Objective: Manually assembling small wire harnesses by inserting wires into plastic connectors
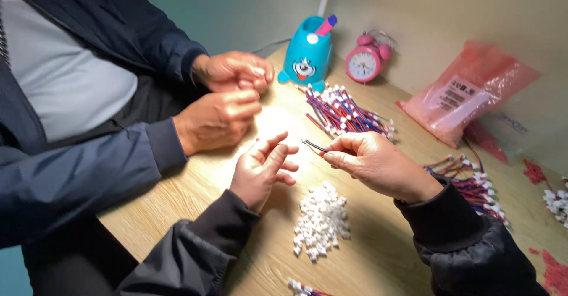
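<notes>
Between the thumb and fingers of my right hand (378, 165) sits a short red-and-blue wire lead (313, 147), its free end sticking out to the left above the tabletop (378, 254); that grip is closed on the lead, while my left hand (261, 167) hovers just beside it with the fingers spread and nothing in them, palm turned toward the wire. Below both hands lies a heap of small white connector housings (321, 219) on the pale wood. Past my right wrist rests a loose bundle of red-and-blue leads with white plugs (473, 180), and a larger pile of the same leads (343, 112) lies farther up the tabletop, near a blue cartoon pen holder (305, 56) with a pink-and-purple pen in it. Beside that holder stands a pink alarm clock (367, 62), and to its right lies a pink plastic bag with a white label (467, 92). Across from me a person in a dark blue jacket has both hands (228, 98) close together over the tabletop edge, fingers pinched; what they hold is too small to tell
</notes>
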